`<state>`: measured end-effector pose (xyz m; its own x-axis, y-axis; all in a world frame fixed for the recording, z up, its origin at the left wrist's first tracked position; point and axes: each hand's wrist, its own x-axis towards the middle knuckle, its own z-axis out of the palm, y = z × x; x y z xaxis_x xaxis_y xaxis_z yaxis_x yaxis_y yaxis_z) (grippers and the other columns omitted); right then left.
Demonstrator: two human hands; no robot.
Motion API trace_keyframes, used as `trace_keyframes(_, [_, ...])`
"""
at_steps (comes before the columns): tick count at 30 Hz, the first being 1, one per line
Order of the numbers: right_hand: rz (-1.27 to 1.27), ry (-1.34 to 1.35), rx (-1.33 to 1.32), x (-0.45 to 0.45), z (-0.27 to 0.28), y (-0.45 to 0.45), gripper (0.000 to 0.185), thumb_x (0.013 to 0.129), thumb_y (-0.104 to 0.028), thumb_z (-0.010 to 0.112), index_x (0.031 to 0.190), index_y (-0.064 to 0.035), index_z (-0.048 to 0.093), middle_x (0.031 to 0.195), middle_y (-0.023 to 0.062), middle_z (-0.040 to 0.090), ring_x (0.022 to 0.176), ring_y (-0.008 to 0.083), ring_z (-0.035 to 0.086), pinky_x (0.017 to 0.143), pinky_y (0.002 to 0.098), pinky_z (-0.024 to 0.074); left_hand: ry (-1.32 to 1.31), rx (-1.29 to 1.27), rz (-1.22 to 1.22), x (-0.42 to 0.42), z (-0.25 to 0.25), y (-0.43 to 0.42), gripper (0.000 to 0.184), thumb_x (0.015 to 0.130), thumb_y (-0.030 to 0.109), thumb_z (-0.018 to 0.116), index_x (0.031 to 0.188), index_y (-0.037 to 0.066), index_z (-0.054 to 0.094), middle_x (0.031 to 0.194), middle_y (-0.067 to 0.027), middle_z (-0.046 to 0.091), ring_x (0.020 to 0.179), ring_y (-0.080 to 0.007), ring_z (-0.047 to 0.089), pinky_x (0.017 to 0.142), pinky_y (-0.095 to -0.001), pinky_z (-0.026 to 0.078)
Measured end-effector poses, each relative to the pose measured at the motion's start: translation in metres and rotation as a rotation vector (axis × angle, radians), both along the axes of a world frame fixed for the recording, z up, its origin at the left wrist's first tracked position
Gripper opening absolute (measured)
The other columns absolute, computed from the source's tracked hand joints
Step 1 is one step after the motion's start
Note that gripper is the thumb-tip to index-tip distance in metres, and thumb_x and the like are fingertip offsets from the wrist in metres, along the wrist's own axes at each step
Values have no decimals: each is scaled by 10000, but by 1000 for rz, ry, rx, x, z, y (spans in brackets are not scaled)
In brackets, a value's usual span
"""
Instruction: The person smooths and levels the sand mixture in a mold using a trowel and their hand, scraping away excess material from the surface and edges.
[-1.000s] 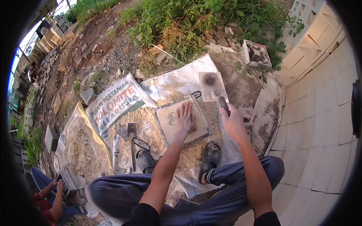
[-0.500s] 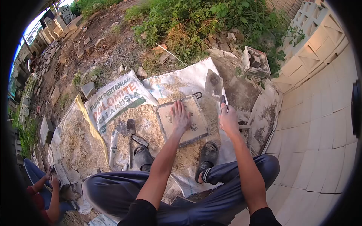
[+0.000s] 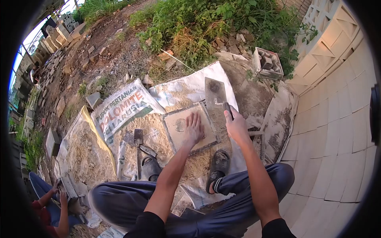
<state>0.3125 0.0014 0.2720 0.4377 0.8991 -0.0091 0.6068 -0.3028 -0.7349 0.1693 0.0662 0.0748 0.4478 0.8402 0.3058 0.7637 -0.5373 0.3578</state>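
Observation:
My left hand (image 3: 193, 129) lies flat, fingers stretched out, on the pale sandy surface inside a square dark-rimmed mould (image 3: 171, 134). A round grey patch shows to the left of its fingers. In my right hand (image 3: 237, 126) is the dark handle of a trowel (image 3: 214, 90), whose broad, dusty blade points away from me above the mould's far right corner. Beneath the mould is a white sack sheet (image 3: 206, 73) strewn with pale powder. A small shovel-like tool (image 3: 137, 137) lies left of the mould, close to my sandal (image 3: 150, 168).
A printed sack (image 3: 123, 107) lies at the far left of the sheet. Pale blocks and slabs (image 3: 329, 131) line the right side, and a box with rubble (image 3: 268, 63) stands by the bushes (image 3: 222, 23). Another person's hands (image 3: 59, 194) work at lower left.
My left hand has slid slightly right and nearer across the mould, uncovering the round patch. The trowel has shifted left and nearer, its blade now over the mould's far right corner.

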Motion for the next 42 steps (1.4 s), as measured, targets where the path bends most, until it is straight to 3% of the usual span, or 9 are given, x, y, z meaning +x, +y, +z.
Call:
trace_keyframes(2, [31, -54, -63, -3, 4, 1, 401, 899, -307, 449, 1181, -29, 513, 978, 269, 584, 932, 421, 548, 790, 442, 437, -26, 81, -252, -12, -9, 7, 450, 887, 140, 392, 1317, 14, 345, 1378, -155, 339, 1307, -261, 282, 1073, -416, 195])
trace_keyframes(4, [152, -115, -163, -3, -16, -3, 423, 891, -295, 460, 1223, -34, 482, 984, 268, 581, 925, 425, 548, 792, 450, 437, -585, -613, -135, -23, 13, 5, 357, 886, 103, 406, 1224, -12, 421, 1260, -176, 443, 1206, -277, 402, 1004, -400, 303])
trace_keyframes(6, [202, -148, -172, -7, -35, -8, 441, 888, -288, 463, 1245, -29, 457, 969, 261, 588, 912, 424, 554, 784, 455, 441, -682, -521, 177, -27, 32, 6, 302, 857, 68, 461, 1149, -11, 448, 1160, -188, 486, 1102, -309, 462, 921, -415, 362])
trace_keyframes(12, [324, -275, -192, -13, -92, -17, 472, 903, -284, 427, 1302, -36, 386, 925, 308, 577, 875, 448, 557, 773, 479, 437, 48, 55, -76, -25, 37, 29, 543, 913, 279, 363, 1356, -14, 248, 1431, -157, 223, 1327, -315, 201, 1080, -429, 176])
trace_keyframes(30, [357, -258, -467, -24, -78, -122, 460, 902, -260, 436, 1266, 19, 403, 822, 248, 612, 691, 377, 603, 712, 466, 442, 435, -419, -205, -19, 40, -95, 667, 885, 410, 380, 1369, -23, 231, 1450, -132, 216, 1345, -254, 198, 1090, -464, 102])
trace_keyframes(32, [361, -187, -560, -33, -47, -128, 459, 891, -290, 452, 1227, 21, 443, 893, 280, 590, 813, 407, 576, 765, 465, 434, 332, -336, -175, -36, 43, -108, 557, 880, 384, 393, 1317, 38, 386, 1375, -158, 354, 1285, -279, 318, 1088, -484, 74])
trace_keyframes(35, [334, -145, -655, -46, 8, -123, 457, 876, -343, 475, 1129, 34, 521, 949, 310, 575, 930, 433, 555, 808, 464, 429, -86, -636, -35, -72, 82, -104, 295, 868, 269, 410, 972, 98, 626, 879, -211, 619, 891, -376, 579, 920, -449, 376])
trace_keyframes(39, [166, -94, -314, -62, -5, -99, 459, 867, -406, 485, 927, 39, 584, 812, 266, 596, 842, 417, 574, 727, 462, 432, -397, -431, 643, -135, 59, -89, 225, 859, 194, 422, 875, 43, 588, 807, -213, 606, 782, -375, 591, 676, -463, 449])
trace_keyframes(42, [-20, -71, -142, -49, -34, -68, 447, 867, -409, 490, 873, 30, 572, 806, 255, 601, 827, 408, 582, 703, 453, 438, -440, -422, 462, -151, 28, -87, 201, 833, 142, 417, 876, 37, 584, 815, -207, 611, 801, -370, 592, 703, -452, 453])
